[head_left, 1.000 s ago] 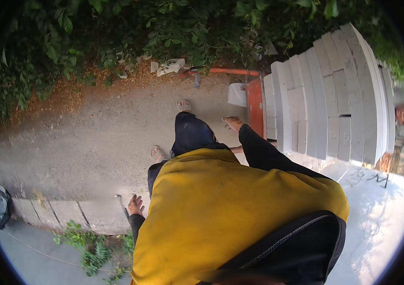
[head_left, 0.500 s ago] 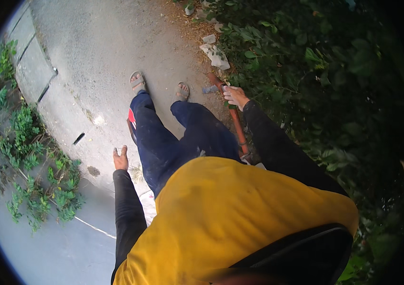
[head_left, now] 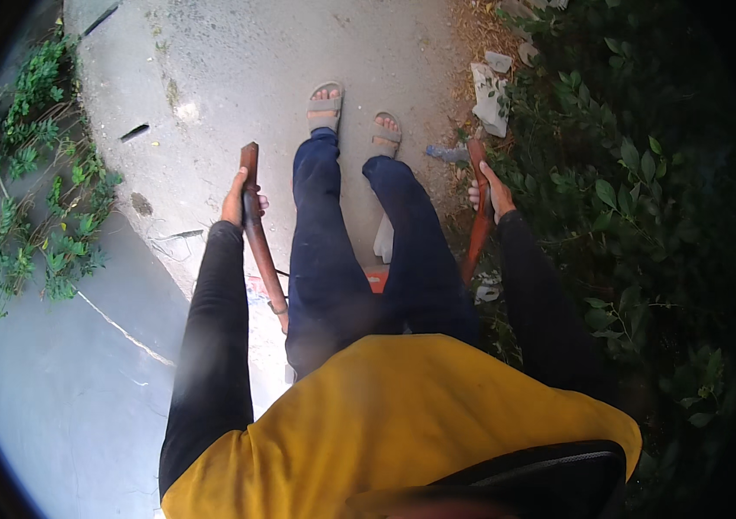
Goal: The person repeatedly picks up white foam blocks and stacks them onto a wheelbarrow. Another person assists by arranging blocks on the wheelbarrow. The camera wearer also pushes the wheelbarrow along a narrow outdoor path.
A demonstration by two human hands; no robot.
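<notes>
My left hand (head_left: 236, 199) is closed around a reddish-brown bar handle (head_left: 263, 255) at my left side. On the other side, a matching reddish-brown handle (head_left: 476, 233) is gripped by my right hand (head_left: 495, 192). Both handles run back past my legs, like those of a wheelbarrow, though its body is mostly hidden by my trousers. Between my legs shows a red edge (head_left: 376, 278) with a white piece above it. Something white and red also shows beside the left handle, too covered to name.
Dense leafy bushes (head_left: 627, 199) line the right side, with white stones (head_left: 491, 99) and a clear plastic bottle (head_left: 447, 153) along the edge. Grey pavement (head_left: 238, 78) lies around my sandalled feet. Left are green plants (head_left: 43, 216) and a smooth grey surface (head_left: 82, 372).
My left hand, open and empty before, has taken hold of the left handle. My right hand stays on its handle. The view has turned, bringing my legs more upright.
</notes>
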